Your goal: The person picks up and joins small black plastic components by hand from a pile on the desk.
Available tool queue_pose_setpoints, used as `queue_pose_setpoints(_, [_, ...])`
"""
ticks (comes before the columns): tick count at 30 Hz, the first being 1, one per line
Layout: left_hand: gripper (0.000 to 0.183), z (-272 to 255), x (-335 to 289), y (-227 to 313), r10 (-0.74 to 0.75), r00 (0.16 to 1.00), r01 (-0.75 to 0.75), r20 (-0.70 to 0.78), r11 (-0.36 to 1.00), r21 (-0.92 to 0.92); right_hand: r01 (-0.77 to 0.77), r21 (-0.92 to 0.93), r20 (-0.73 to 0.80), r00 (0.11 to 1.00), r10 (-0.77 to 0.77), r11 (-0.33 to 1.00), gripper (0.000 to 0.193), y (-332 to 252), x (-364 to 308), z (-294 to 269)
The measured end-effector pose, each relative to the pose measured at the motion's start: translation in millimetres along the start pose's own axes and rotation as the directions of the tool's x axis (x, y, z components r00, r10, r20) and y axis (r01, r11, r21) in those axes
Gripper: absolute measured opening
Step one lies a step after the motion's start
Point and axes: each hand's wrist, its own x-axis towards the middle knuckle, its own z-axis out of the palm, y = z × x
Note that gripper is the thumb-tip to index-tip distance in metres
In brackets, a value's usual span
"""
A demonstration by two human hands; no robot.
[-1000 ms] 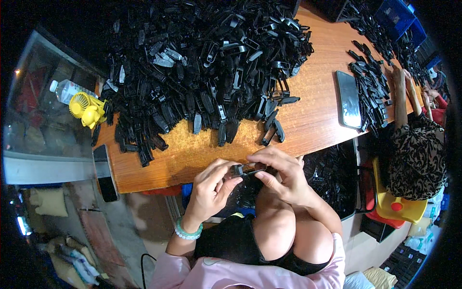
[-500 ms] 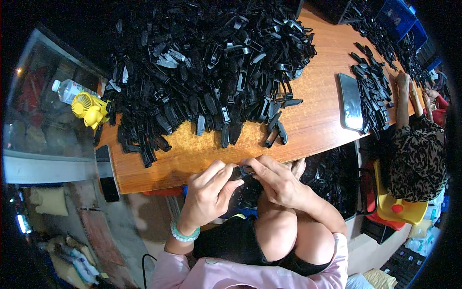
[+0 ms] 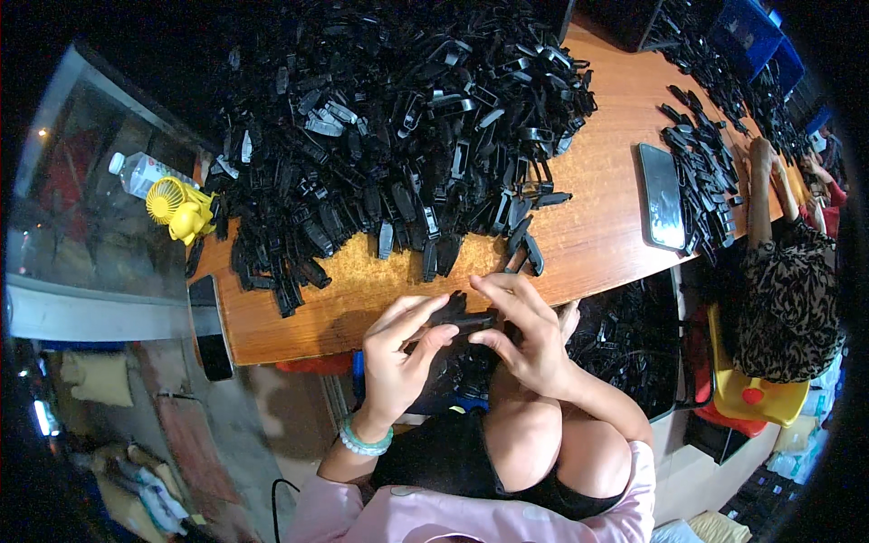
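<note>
Just off the near edge of the wooden table, my left hand (image 3: 396, 342) pinches a slim black plastic piece (image 3: 463, 320) between thumb and fingers. Its exact kind is hard to make out; it looks like a clip or buckle part. My right hand (image 3: 529, 339) is beside the piece's other end, thumb and fingers spread apart, with no grip on it. Beyond both hands, a large heap of similar black plastic pieces (image 3: 385, 172) covers much of the table (image 3: 602, 208). A few loose ones lie at the heap's near edge, above my right hand.
A phone (image 3: 662, 195) lies right of the heap, beside a smaller pile of black pieces (image 3: 701, 172). Another phone (image 3: 210, 328), a yellow fan (image 3: 181, 208) and a bottle (image 3: 143, 174) are at the left. A co-worker (image 3: 783, 303) sits at the right. Below the table is a container of black pieces (image 3: 625, 335).
My right hand has let go of the black piece and its fingers have spread apart. The left hand keeps its pinch on it. The view has shifted slightly.
</note>
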Motion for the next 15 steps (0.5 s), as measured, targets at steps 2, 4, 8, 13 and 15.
queue_pose_setpoints(2, [0.028,-1.6,-3.1,-7.1,-0.05,0.999,0.05,0.005,0.968,-0.245,-0.251,0.201,0.066,0.968,0.243,0.947,0.063,-4.7,0.3,-1.8])
queue_pose_setpoints(4, [0.028,-0.2,-1.3,-2.6,-0.019,1.0,0.021,0.009,0.977,-0.213,-0.263,0.211,0.077,0.965,0.252,0.941,0.06,-1.1,-0.3,-6.2])
queue_pose_setpoints(8, [0.029,-10.5,4.8,-5.0,0.191,0.972,-0.163,0.135,0.967,-0.196,-0.259,0.389,0.108,0.966,0.236,0.884,0.043,1.0,-2.1,-5.9])
queue_pose_setpoints(13, [0.028,-11.9,7.9,-12.8,0.26,0.937,-0.211,0.235,0.954,-0.213,-0.352,0.534,0.135,0.933,0.333,0.769,0.027,4.7,-7.9,-2.2])
queue_pose_setpoints(15, [0.028,-11.8,9.1,-11.6,0.257,0.93,-0.213,0.262,0.959,-0.185,-0.405,0.514,0.169,0.912,0.374,0.756,0.026,7.9,-10.8,-5.0])
